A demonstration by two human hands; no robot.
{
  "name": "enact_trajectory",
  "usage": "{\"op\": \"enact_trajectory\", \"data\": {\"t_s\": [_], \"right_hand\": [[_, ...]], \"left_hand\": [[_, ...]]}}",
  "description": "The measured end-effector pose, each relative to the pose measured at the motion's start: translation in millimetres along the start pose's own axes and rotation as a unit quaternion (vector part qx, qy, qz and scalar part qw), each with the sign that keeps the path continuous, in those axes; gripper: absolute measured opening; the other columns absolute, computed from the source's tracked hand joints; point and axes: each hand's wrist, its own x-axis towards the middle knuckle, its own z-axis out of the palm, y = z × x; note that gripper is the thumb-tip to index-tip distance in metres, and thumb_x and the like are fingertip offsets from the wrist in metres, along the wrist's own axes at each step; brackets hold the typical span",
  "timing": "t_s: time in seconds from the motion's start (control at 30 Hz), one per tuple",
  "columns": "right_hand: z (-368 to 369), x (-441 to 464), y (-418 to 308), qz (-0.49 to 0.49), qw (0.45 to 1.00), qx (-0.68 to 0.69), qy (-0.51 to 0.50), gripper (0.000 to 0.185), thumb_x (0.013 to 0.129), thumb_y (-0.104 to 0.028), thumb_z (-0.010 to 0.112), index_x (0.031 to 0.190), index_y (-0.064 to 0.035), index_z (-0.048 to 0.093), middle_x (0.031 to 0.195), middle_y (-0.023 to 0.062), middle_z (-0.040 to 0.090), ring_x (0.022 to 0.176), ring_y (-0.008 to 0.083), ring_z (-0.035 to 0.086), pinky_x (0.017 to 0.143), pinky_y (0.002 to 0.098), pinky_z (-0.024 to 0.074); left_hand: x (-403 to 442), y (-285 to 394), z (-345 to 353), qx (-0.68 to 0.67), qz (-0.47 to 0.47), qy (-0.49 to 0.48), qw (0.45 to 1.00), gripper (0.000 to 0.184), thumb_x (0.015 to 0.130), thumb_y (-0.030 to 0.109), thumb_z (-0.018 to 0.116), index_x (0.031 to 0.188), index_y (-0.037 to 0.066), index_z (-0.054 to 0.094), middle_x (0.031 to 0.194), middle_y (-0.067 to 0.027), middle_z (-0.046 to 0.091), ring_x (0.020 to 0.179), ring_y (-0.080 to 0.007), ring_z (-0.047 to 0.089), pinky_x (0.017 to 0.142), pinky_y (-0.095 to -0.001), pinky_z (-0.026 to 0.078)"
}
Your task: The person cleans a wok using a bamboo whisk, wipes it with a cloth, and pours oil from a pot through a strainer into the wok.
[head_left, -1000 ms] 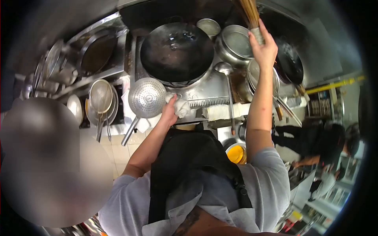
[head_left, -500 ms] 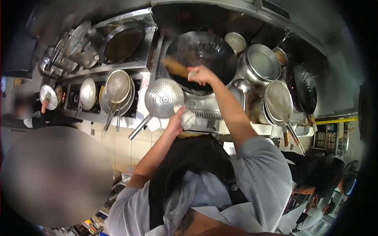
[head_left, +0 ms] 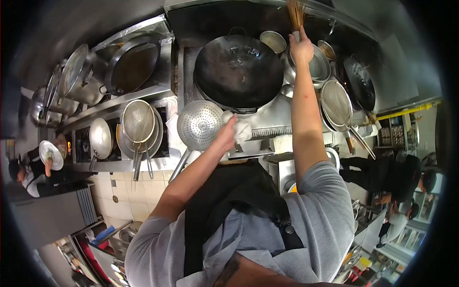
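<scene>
Bristle brush [head_left: 296, 15] in far-outstretched right hand [head_left: 302, 49] — white cloth [head_left: 243, 132] bunched in left hand [head_left: 226, 135].

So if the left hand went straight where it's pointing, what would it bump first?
Past the white cloth it holds, the left hand would probably meet the big black wok. How high each sits is hard to tell.

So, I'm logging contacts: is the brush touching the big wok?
Apart. The head view shows the brush in the right hand, beyond the big wok, dark wall visible between them.
</scene>
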Motion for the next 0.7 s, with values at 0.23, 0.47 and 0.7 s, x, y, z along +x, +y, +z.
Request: {"op": "enact_trajectory", "data": {"t_s": [0.23,0.47,0.7], "right_hand": [[5,-1,-8,-0.083,0.995,0.041,0.035,0.063,0.08,-0.048,0.075,0.14,-0.0359,0.058,0.111,0.0127,0.07,0.103,0.0363,0.068,0.088,0.0478,0.0537],[80,18,-11,-0.138,0.989,-0.01,0.053,0.065,0.088,-0.042,0.068,0.148,-0.0325,0.046,0.111,0.0185,0.065,0.094,0.0397,0.069,0.079,0.0489,0.0559],[123,-186,-8,-0.352,0.811,0.008,-0.467,0.051,0.08,-0.039,0.069,0.128,-0.0205,0.069,0.114,0.0227,0.07,0.108,0.0365,0.068,0.096,0.0448,0.0527]], "left_hand": [[67,-4,39,0.048,0.044,0.089,0.994,0.053,0.094,0.033,0.065,0.119,-0.014,0.059,0.109,-0.0182,0.068,0.095,-0.0265,0.067,0.083,-0.0398,0.054],[79,-5,40,0.07,0.088,0.169,0.979,0.04,0.093,0.022,0.064,0.106,-0.016,0.064,0.101,-0.0197,0.069,0.083,-0.0271,0.068,0.073,-0.0411,0.055],[103,-8,27,0.118,0.104,0.183,0.971,0.046,0.093,0.023,0.064,0.113,-0.019,0.06,0.107,-0.022,0.068,0.087,-0.027,0.068,0.072,-0.0422,0.054]]}}
